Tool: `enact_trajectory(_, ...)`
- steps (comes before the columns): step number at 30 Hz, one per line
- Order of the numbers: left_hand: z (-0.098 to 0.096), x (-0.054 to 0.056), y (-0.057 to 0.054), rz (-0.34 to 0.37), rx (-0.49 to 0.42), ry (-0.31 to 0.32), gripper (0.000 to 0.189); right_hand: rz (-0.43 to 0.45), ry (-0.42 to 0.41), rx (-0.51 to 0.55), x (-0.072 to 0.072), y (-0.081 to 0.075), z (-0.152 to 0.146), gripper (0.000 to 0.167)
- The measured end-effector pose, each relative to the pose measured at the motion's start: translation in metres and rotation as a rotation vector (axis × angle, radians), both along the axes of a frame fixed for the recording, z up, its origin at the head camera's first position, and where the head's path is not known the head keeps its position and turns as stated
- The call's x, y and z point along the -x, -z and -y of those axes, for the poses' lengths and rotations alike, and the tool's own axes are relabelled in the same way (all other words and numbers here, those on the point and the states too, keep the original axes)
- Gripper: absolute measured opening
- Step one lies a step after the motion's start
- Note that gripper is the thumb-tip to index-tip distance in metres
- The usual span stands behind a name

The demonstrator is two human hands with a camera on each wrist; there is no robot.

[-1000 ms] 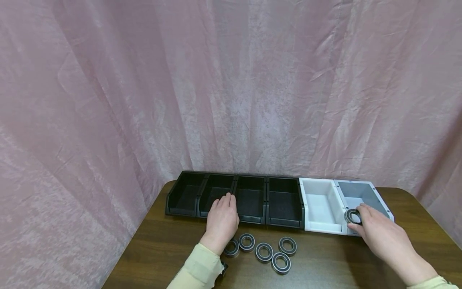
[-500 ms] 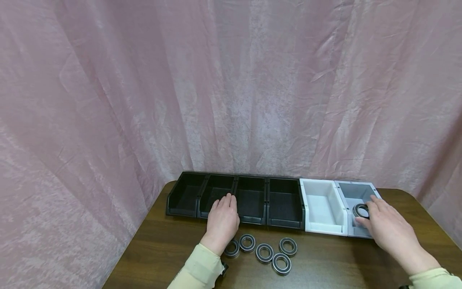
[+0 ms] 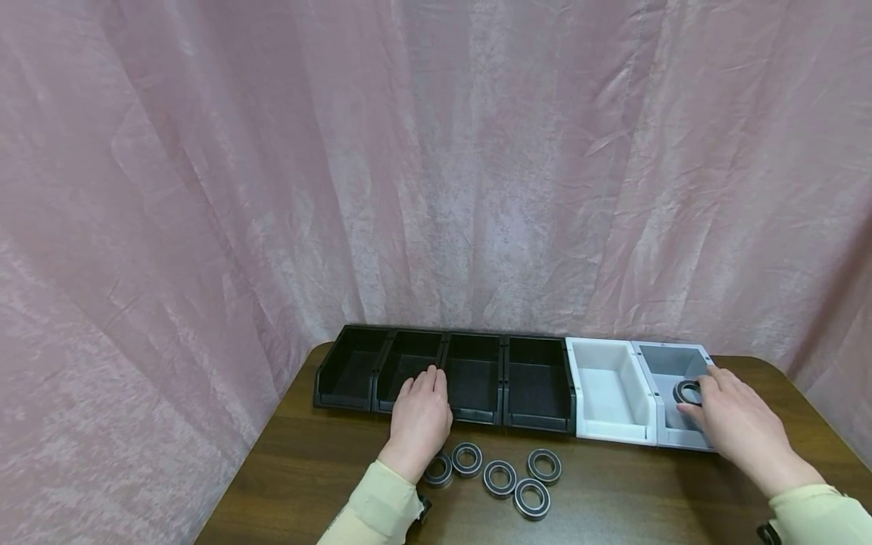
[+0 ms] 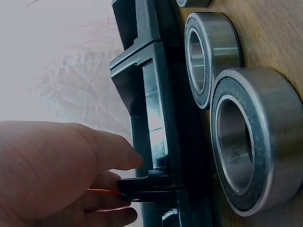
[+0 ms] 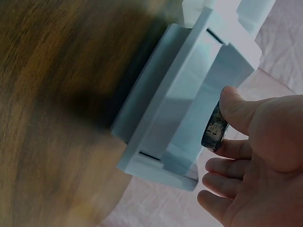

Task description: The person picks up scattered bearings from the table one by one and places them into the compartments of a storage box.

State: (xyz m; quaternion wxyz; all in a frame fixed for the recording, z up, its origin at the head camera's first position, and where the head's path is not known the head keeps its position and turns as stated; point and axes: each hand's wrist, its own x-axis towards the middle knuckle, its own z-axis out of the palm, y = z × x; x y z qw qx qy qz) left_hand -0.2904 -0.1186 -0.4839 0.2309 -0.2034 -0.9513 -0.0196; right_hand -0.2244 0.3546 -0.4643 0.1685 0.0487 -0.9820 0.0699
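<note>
My right hand (image 3: 742, 420) pinches a ball bearing (image 3: 686, 392) between thumb and fingers, over the grey bin (image 3: 681, 437) at the right end of the row. In the right wrist view the bearing (image 5: 215, 128) is seen edge-on at the bin's open side. Fingers straight, my left hand (image 3: 421, 420) rests at the front of the black bins (image 3: 474, 415), by the wall between two of them. Several more bearings (image 3: 531, 498) lie flat on the table just right of the left wrist; one is partly hidden by it.
A white bin (image 3: 608, 390) stands between the black bins and the grey one. The bins line the back of a brown wooden table (image 3: 613, 492), and a pink curtain (image 3: 436, 166) hangs behind them.
My right hand has carried the bearing rightward, from the wall between the white and grey bins to over the grey bin. The left hand and the bearings on the table have stayed put.
</note>
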Motion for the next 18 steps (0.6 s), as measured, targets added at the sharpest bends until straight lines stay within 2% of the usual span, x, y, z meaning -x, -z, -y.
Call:
enact_trajectory(5, 0.0, -0.001, 0.0, 0.003, 0.0, 0.0, 0.057, 0.047, 0.004, -0.027, 0.006, 0.005, -0.002, 0.055)
enact_trajectory(18, 0.0, 0.0, 0.001, -0.005, -0.005, -0.004, 0.057, 0.058, 0.002, -0.059, 0.018, 0.012, -0.005, 0.056)
